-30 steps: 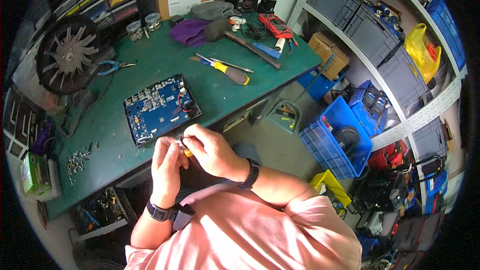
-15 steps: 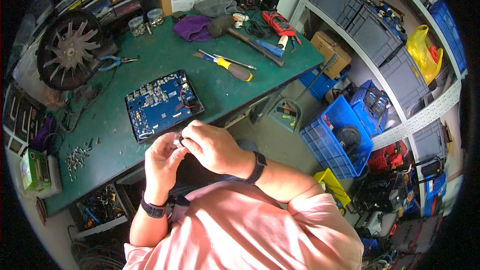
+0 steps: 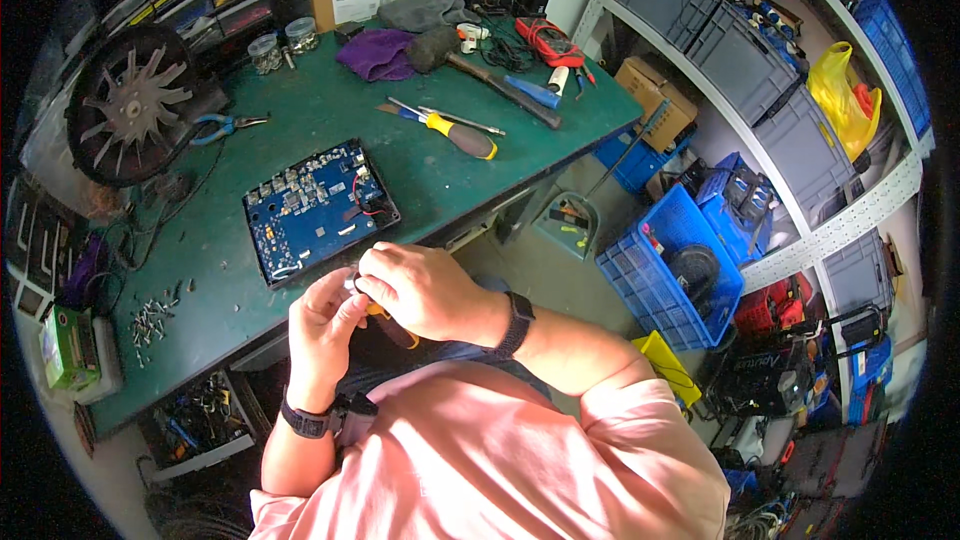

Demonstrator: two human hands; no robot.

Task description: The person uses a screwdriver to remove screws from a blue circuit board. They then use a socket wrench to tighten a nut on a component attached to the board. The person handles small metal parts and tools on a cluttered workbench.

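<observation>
My left hand (image 3: 322,328) and my right hand (image 3: 428,292) meet just off the near edge of the workbench, fingers closed. Their fingertips pinch a small light-and-dark piece (image 3: 353,282), too covered to name. Below my right palm shows a yellow-and-black handle (image 3: 398,332); whether a hand grips it is hidden. Just beyond my hands, a blue circuit board (image 3: 318,220) lies in a shallow black casing (image 3: 392,208) on the bench, with a red wire near its right side.
On the green bench (image 3: 440,190) lie a screwdriver (image 3: 468,140), a hammer (image 3: 505,90), blue-handled pliers (image 3: 225,127), loose screws (image 3: 150,322) and a round fan (image 3: 130,108). A blue crate (image 3: 655,275) stands on the floor at right, near shelves of grey bins (image 3: 745,60).
The yellow-and-black handle has come into sight below my right palm. Both hands stay together at nearly the same place. The whole view has shifted slightly.
</observation>
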